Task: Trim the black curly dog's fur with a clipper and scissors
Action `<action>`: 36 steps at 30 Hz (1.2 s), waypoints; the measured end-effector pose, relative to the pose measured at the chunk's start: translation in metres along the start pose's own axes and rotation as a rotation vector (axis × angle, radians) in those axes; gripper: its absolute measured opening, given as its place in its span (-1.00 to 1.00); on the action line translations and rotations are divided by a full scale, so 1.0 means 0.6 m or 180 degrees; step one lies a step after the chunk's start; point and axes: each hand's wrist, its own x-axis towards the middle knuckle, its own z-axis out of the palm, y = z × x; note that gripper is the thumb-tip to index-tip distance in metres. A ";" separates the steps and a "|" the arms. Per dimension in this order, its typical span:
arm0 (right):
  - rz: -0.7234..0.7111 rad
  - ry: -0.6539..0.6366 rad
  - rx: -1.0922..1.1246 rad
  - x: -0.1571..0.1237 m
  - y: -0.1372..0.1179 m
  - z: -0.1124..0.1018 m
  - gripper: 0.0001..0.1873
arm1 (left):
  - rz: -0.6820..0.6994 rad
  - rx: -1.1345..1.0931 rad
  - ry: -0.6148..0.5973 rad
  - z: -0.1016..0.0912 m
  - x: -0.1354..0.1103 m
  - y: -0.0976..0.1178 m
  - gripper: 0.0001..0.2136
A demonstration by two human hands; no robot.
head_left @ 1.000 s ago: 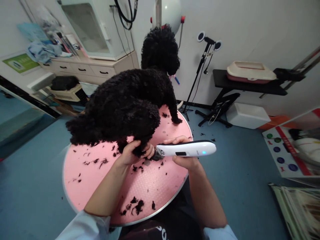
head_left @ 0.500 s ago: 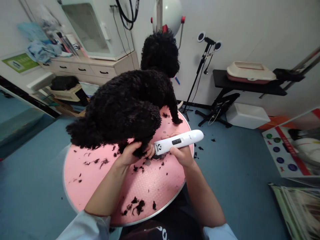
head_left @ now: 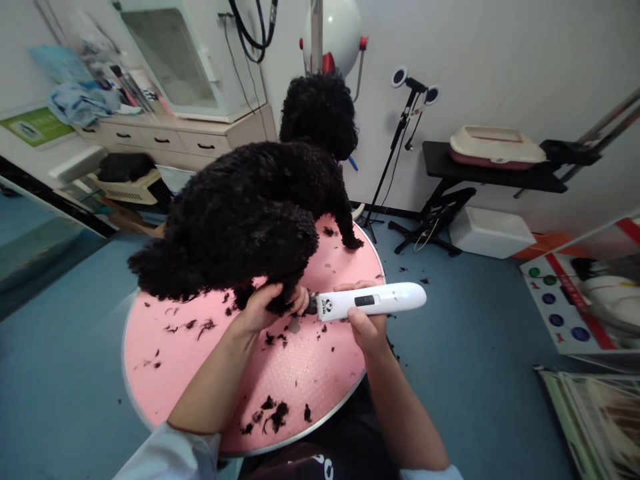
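Observation:
A black curly-haired dog (head_left: 250,193) stands on a round pink grooming table (head_left: 190,373), its rear toward me and its head turned away. My left hand (head_left: 265,308) is closed around the dog's hind paw (head_left: 281,300). In my right hand (head_left: 367,327) is a white hair clipper (head_left: 373,301), held nearly level with the thumb below its dark switch. The dark blade end points left, close by the paw and my left fingertips; whether it touches the hair I cannot tell. Tufts of cut black hair (head_left: 277,415) lie on the pink top.
A white dryer (head_left: 334,30) on a pole stands behind the dog's head. Drawers (head_left: 185,141) line the back left. To the right are a lamp stand (head_left: 395,143), a black table (head_left: 495,170) bearing a litter tray (head_left: 497,143), and a white bin (head_left: 493,232).
My right hand has drawn the clipper slightly right and down and levelled it, so its dark blade end now shows. My left hand keeps its hold on the paw.

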 end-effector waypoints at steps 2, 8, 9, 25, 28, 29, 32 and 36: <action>0.0205 -0.0173 0.0054 0.000 -0.003 0.000 -0.56 | -0.0014 0.0052 0.0013 0.001 0.000 0.001 -0.54; 0.0634 0.0326 0.0757 0.007 -0.012 -0.007 -0.57 | -0.0008 0.0171 -0.0004 -0.001 -0.001 -0.003 -0.53; 0.0705 0.0432 0.0809 0.008 -0.013 -0.008 -0.57 | -0.0025 0.0163 -0.0029 -0.002 -0.001 -0.005 -0.52; -0.0060 0.0194 0.0163 -0.029 0.010 0.024 -0.42 | -0.0070 0.0296 0.0042 -0.020 -0.009 -0.023 -0.54; -0.0050 0.0058 -0.0122 -0.030 0.005 0.025 -0.40 | -0.0113 0.0359 0.0108 -0.014 -0.007 -0.017 -0.53; -0.0021 -0.0013 -0.0181 -0.029 0.003 0.024 -0.40 | -0.0108 0.0364 0.0122 -0.013 -0.007 -0.015 -0.53; 0.0027 -0.0289 -0.0211 -0.025 -0.004 0.019 -0.45 | -0.0040 0.0314 0.0150 -0.009 -0.006 -0.010 -0.54; 0.0001 -0.0560 -0.0072 -0.023 -0.003 0.011 -0.52 | 0.0015 0.0195 0.0089 -0.012 -0.007 -0.011 -0.55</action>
